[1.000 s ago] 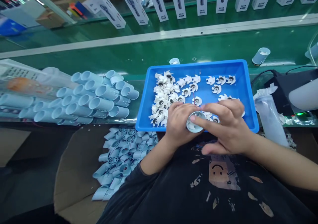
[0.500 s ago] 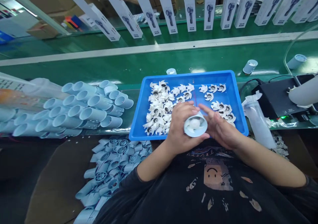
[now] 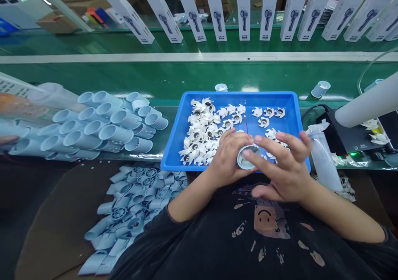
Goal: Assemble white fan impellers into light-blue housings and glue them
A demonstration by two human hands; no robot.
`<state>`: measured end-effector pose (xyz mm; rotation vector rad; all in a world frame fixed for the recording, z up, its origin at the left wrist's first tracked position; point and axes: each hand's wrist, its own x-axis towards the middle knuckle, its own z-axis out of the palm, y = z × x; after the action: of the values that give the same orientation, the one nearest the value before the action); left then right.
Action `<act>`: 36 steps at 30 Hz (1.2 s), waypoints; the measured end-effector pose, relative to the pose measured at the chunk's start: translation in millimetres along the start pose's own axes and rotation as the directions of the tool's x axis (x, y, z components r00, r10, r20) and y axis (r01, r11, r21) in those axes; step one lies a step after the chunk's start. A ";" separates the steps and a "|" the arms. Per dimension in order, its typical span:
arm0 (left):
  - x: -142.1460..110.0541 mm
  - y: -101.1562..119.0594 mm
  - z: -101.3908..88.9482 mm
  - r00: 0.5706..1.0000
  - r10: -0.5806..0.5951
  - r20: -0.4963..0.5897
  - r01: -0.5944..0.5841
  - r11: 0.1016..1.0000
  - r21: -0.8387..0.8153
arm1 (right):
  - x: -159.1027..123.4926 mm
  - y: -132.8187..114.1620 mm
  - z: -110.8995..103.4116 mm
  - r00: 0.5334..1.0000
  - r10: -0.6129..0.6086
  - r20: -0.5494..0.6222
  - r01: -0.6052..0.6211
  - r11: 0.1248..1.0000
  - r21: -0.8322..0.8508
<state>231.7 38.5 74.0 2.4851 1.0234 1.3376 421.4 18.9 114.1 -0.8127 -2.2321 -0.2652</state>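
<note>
My left hand (image 3: 224, 158) is wrapped round a light blue cylindrical fan housing (image 3: 245, 164), its open end facing up toward me. Over that end, my right hand (image 3: 284, 168) has its fingers spread, with one fingertip reaching into the opening. The finger partly hides the inside, where something pale shows. Both hands are above the front edge of a blue tray (image 3: 173, 137). White fan impellers (image 3: 199, 133) lie heaped in the tray's left half, and a few more impellers (image 3: 269, 112) sit loose on its right.
Light blue housings (image 3: 116, 133) are stacked at left; more housings (image 3: 139, 201) are heaped below. A black device (image 3: 351, 141), plastic bag (image 3: 325, 160) and white tube (image 3: 367, 100) are at right. White boxes (image 3: 244, 23) line the back. Another person's fingers (image 3: 8, 139) show at far left.
My right hand has turned and spread its fingers, bringing one fingertip into the housing's opening, where a white impeller showed before. My left hand still holds the housing. The view has shifted slightly.
</note>
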 end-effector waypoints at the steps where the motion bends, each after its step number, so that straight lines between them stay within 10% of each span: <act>1: -0.2 0.3 -1.0 1.000 0.002 0.009 -0.002 1.000 0.006 | -0.2 -1.9 0.0 1.000 -0.011 0.004 0.011 1.000 -0.011; 12: 0.4 -0.2 -7.9 0.999 -0.033 -0.007 0.033 0.999 0.000 | 1.8 -6.8 -5.2 1.000 0.001 -0.030 -0.002 0.999 -0.042; 21: -1.4 20.5 -29.3 0.890 -0.226 0.396 0.320 0.928 -0.190 | 3.1 8.5 5.8 0.938 -0.003 0.346 -0.112 0.943 0.313; 27: -12.6 7.5 -33.5 0.893 -0.250 0.375 0.407 0.805 -0.432 | 1.0 4.8 7.5 0.980 -0.142 0.137 0.099 0.955 0.279; 33: -16.5 21.8 -10.8 0.922 -0.378 0.088 0.340 0.679 -0.651 | 2.9 -1.5 2.0 0.998 -0.054 0.041 0.043 0.969 0.244; 36: -8.9 39.3 -15.5 0.931 -0.316 0.185 0.364 0.740 -0.566 | -0.5 6.1 -1.3 0.964 -0.258 -0.061 0.265 0.943 0.200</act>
<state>235.8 0.3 93.6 1.7649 0.8200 1.1943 426.2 22.9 114.4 -0.3974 -2.2876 -0.1662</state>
